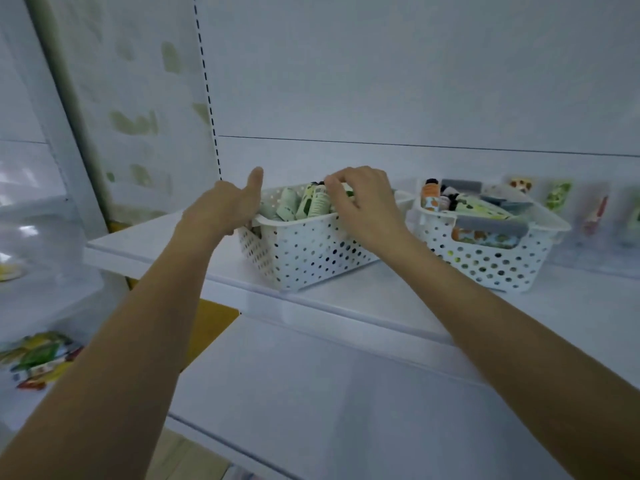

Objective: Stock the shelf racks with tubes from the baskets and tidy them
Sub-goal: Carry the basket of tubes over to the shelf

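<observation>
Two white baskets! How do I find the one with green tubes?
Look at the upper white shelf. Two dotted white baskets sit there; pick the left basket, whose end the left hand holds while the right hand reaches in. It holds pale green tubes; the right basket has grey handles and orange tubes.

Left hand point(221, 209): forearm extended forward, thumb raised, fingers mostly hidden. Right hand point(363, 206): forearm extended, palm down, fingers curled downward.

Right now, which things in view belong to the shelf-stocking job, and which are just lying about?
Job: left basket, green tubes, right basket, mixed tubes, clear racks.
Lying about: colourful packets on the lower-left surface.
</observation>
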